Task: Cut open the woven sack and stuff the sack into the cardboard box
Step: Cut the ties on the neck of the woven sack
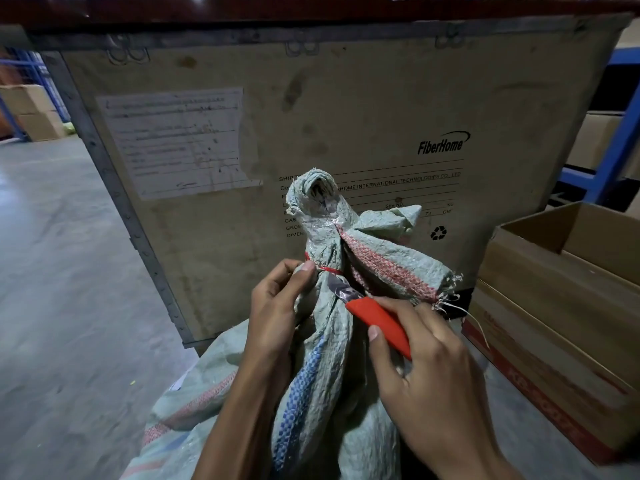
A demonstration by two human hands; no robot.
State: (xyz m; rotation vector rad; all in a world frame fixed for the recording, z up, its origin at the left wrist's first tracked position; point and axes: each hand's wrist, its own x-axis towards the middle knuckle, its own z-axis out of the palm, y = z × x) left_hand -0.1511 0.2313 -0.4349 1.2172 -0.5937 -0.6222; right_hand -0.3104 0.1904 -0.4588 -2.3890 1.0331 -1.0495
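the woven sack [322, 341] neck is clamped by the left hand [273, 313] just below the red tie [329, 269], so the blade of the red knife [377, 322], gripped by the right hand [426, 372], is steadied against it.

Open concrete floor [69, 271] lies left of the sack [322, 358]; a large crate [346, 116] blocks behind, and an open cardboard box [554, 306] crowds the right.

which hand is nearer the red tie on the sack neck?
Left. The left hand grips the sack neck with its fingertips touching the red tie; the right hand sits lower right, holding the red knife.
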